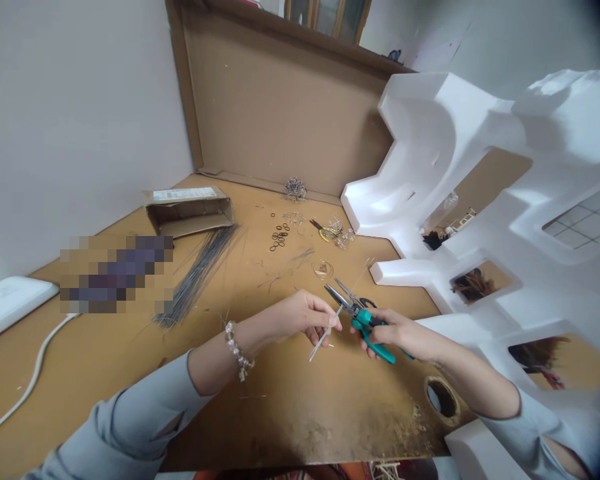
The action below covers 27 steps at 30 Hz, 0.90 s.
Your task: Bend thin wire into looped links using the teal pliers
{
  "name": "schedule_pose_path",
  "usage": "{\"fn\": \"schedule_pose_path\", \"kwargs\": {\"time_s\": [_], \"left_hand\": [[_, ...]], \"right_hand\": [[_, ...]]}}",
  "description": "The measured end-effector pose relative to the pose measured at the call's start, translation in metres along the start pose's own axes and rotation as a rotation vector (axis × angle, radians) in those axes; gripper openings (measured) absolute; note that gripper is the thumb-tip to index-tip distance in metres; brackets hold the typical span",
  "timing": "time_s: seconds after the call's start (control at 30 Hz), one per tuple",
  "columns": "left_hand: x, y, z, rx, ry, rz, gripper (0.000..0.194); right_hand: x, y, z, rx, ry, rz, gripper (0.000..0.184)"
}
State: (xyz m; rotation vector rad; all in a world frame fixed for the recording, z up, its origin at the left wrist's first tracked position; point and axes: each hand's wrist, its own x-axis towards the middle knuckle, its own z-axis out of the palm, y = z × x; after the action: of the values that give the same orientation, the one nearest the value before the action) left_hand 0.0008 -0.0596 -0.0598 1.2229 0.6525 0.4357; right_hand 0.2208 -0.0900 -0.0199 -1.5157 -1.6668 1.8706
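Note:
My left hand point(316, 319) pinches a few thin metal wires point(320, 345) near the middle of the table. Teal-handled long-nose pliers point(375, 342) are held in my right hand point(397, 335), their jaws pointing up and left. The upper end of the wires meets the plier jaws; whether the jaws grip them I cannot tell. Just behind the pliers lies a pair of dark-handled scissors point(367, 303). A loose wire coil point(323, 269) rests a little beyond my hands.
A bundle of long grey wires point(195, 280) lies left, by an open cardboard box point(190, 217). Farther back are dark rings point(280, 237), yellow-handled pliers point(323, 232) and a wire tangle point(295, 189). White foam packing point(420, 180) borders the right; a hole point(443, 400) pierces the table.

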Motion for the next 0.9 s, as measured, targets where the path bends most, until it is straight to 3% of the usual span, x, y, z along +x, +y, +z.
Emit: {"fn": "schedule_pose_path", "kwargs": {"time_s": [0.6, 0.9], "left_hand": [[0.0053, -0.0078, -0.0006, -0.058, -0.037, -0.057, 0.031], [0.0059, -0.0078, 0.0004, -0.067, -0.023, -0.050, 0.030]], "right_hand": [[0.0017, -0.0014, 0.0052, -0.092, 0.059, 0.047, 0.015], [0.0057, 0.0073, 0.0055, -0.356, 0.149, -0.008, 0.006]]}}
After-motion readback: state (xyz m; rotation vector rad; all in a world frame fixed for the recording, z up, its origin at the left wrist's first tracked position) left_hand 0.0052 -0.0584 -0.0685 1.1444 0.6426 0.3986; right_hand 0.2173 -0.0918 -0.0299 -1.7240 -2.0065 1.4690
